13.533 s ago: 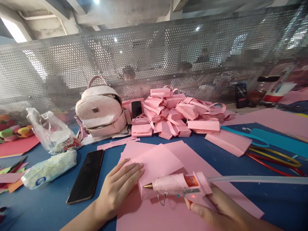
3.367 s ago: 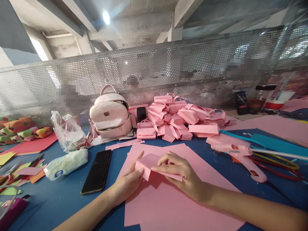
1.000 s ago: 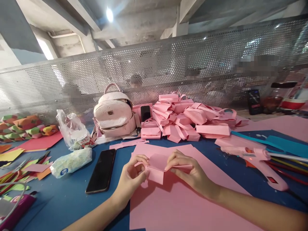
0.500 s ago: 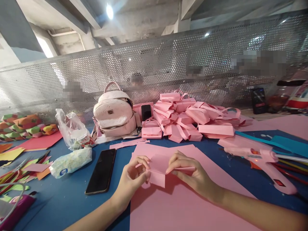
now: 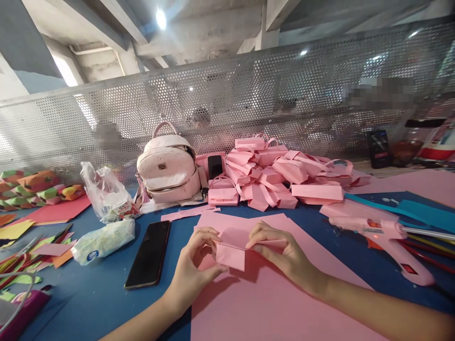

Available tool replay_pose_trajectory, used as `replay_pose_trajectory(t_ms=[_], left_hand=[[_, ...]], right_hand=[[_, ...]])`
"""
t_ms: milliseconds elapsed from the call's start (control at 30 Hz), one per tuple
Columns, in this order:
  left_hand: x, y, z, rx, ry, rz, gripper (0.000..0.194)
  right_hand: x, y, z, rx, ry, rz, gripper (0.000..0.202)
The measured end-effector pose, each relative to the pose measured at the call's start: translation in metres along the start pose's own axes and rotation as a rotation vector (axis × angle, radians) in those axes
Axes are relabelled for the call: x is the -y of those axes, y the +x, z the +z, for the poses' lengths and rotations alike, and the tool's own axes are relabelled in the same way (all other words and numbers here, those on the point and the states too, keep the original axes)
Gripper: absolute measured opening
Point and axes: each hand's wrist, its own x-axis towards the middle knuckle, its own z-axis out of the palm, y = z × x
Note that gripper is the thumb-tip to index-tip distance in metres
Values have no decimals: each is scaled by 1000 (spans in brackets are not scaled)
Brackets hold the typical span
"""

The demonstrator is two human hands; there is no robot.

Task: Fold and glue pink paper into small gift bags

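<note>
Pink paper (image 5: 230, 256) folded; end flap seemingly not yet closed.
Left hand (image 5: 195, 260) and right hand (image 5: 280, 248) pinch it; folded pieces (image 5: 282, 168) heap the bench (image 5: 95, 293).

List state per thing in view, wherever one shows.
Folded pink paper piece: creased, pinched by right hand, left hand at its other end.
Pink plastic glue gun: lying on blue table, unheld, whitish glue stick in rear.
Black rectangular smartphone: flat, screen dark.
Pale pink backpack: upright, top gaping open.
Large pink paper sheets: flat, beneath both hands.
Clear plastic bag: crumpled.
Heap of folded pink paper items: loosely piled.
</note>
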Motion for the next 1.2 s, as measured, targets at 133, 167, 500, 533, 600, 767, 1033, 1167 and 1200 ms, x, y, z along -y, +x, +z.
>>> replay_pose_trajectory(t_ms=[133, 167, 500, 533, 600, 767, 1033, 1167, 1200], left_hand=[[-2, -1, 0, 1, 40, 15, 33], [-3, -1, 0, 4, 35, 16, 33], [-2, -2, -1, 42, -24, 37, 32], [-2, -2, -1, 42, -21, 36, 32], [-2, -2, -1, 36, -18, 31, 33], [-2, -1, 0, 37, -34, 33, 34], [-1, 0, -2, 43, 34, -20, 44], [5, 2, -3, 89, -172, -161, 75], [6, 3, -3, 109, -215, -199, 78]], right_hand=[[-1, -1, 0, 4, 6, 2, 28], [-2, -1, 0, 3, 7, 1, 28], [-2, 0, 1, 2, 22, -13, 24], [-2, 0, 1, 2, 19, -13, 25], [-2, 0, 0, 2, 13, -11, 26], [-2, 0, 0, -1, 0, -12, 28], [-5, -2, 0, 23, 44, -35, 20], [-6, -4, 1, 38, 68, -50, 19], [-6, -5, 1, 40, 68, -51, 19]])
